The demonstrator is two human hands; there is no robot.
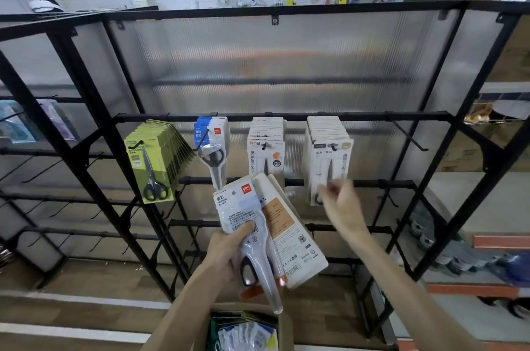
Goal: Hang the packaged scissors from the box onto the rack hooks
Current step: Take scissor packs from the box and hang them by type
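Note:
My left hand (229,253) grips a fan of packaged scissors (266,233), backs toward me, white and tan cards with one grey-handled pair in front. My right hand (339,205) is blurred, raised just below the rightmost hung stack of white packs (329,155), fingers loosely bent and holding nothing. On the black rack (284,116) hang four stacks: green packs (156,161), blue-white packs (212,147), white packs with an orange mark (266,149) and the rightmost white ones. The cardboard box (246,327) with more packs sits below my arms.
An empty hook (410,135) sticks out at the right end of the same bar. Lower bars carry several bare hooks. Shelves with stock (459,253) stand to the right, another rack section (37,126) to the left, cluttered wall shelves above.

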